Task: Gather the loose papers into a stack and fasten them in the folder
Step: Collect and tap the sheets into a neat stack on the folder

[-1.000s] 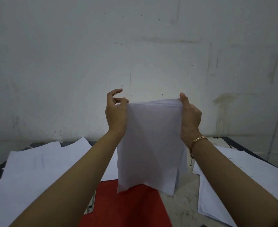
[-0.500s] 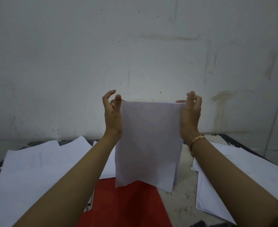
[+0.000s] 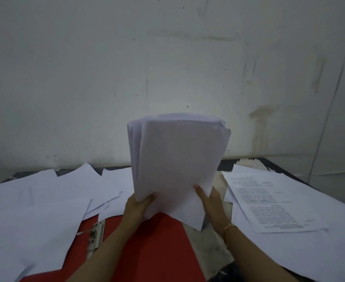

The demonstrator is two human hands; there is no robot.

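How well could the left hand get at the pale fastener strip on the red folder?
Probably not yet: the left hand grips the upright white paper stack with the right hand. The pale fastener strip lies uncovered beside the left forearm.

Surface: dark-edged top, pale and mottled where bare, far right edge chipped. Red folder lies flat at near centre, with a pale fastener strip along its left edge. Left side: loose white sheets, blank, overlapping, some covering the folder's far left corner. Right side: printed sheets, text up, fanned in an uneven pile, a strip of bare top between them and the folder.
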